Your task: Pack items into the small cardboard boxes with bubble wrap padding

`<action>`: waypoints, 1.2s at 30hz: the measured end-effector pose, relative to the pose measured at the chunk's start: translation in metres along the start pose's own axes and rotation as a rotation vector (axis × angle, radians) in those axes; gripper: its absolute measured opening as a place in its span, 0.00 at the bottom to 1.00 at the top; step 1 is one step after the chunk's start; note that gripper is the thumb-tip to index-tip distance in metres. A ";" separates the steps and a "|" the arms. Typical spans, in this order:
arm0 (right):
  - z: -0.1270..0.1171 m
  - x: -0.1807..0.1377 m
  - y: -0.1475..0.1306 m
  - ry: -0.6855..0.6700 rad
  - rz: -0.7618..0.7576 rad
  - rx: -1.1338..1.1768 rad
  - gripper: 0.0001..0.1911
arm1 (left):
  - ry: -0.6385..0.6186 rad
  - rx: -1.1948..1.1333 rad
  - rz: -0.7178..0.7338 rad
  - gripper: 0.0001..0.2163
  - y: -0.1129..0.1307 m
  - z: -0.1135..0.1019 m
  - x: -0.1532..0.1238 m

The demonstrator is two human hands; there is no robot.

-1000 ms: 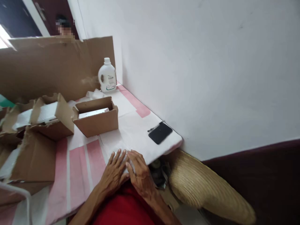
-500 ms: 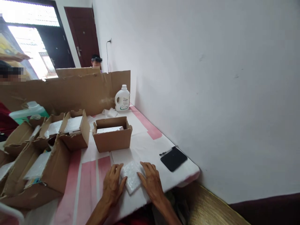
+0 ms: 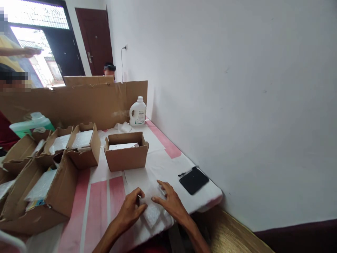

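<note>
A sheet or pouch of clear bubble wrap [image 3: 152, 212] lies at the table's near edge, between and partly under my two hands. My left hand [image 3: 131, 207] is at its left side, fingers curved and the thumb apart from them. On the other side, my right hand [image 3: 171, 203] hovers over or touches the wrap's right part, with thumb and fingers spread. Whether anything lies inside the wrap I cannot tell. Just beyond my hands stands a small open cardboard box [image 3: 126, 158] with a white flat item [image 3: 122, 146] in it.
On the left, a divided cardboard box [image 3: 63, 189] holds several bubble-wrapped packs. A white jug [image 3: 138, 114] stands by a cardboard screen [image 3: 86, 102], and a green-liquid jug [image 3: 34, 125] at far left. A black pouch [image 3: 194, 181] lies near the wall. Other people are behind the screen.
The bubble wrap has shifted toward me and looks looser. My fingers have come off its sides, with the left ones curling more. Behind, a person's arm has risen.
</note>
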State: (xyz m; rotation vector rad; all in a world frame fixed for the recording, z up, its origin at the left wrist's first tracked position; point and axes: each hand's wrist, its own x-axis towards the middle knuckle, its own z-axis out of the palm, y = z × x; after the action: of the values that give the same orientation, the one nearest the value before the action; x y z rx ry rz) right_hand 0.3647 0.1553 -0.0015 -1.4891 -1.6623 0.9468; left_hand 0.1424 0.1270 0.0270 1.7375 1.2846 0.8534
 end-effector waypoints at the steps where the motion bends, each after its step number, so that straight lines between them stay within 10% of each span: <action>1: -0.005 0.002 -0.005 -0.051 0.031 0.047 0.39 | -0.004 -0.049 0.008 0.07 0.004 -0.004 0.000; 6: -0.029 0.019 -0.046 -0.331 0.017 0.364 0.48 | -0.005 -0.270 0.039 0.10 0.033 -0.037 0.005; 10: -0.038 0.050 -0.100 -0.508 -0.097 0.652 0.35 | 0.036 -0.427 0.076 0.16 0.063 -0.084 0.030; 15: -0.031 0.126 -0.176 -0.375 -0.226 0.658 0.17 | 0.367 -0.135 0.150 0.23 0.087 -0.159 0.095; 19: -0.008 0.193 -0.209 -0.205 -0.219 0.233 0.14 | 0.575 0.158 0.172 0.25 0.083 -0.199 0.135; 31: 0.006 0.226 -0.212 -0.255 -0.184 -0.455 0.12 | -0.088 0.630 0.084 0.12 0.050 -0.203 0.189; 36: 0.016 0.217 -0.217 -0.299 -0.512 -0.543 0.13 | -0.140 0.685 0.117 0.14 0.044 -0.201 0.193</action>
State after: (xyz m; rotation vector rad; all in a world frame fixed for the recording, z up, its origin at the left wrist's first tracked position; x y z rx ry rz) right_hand 0.2263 0.3549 0.1869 -1.1628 -2.5075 0.4638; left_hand 0.0369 0.3462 0.1692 2.3709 1.4936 0.3481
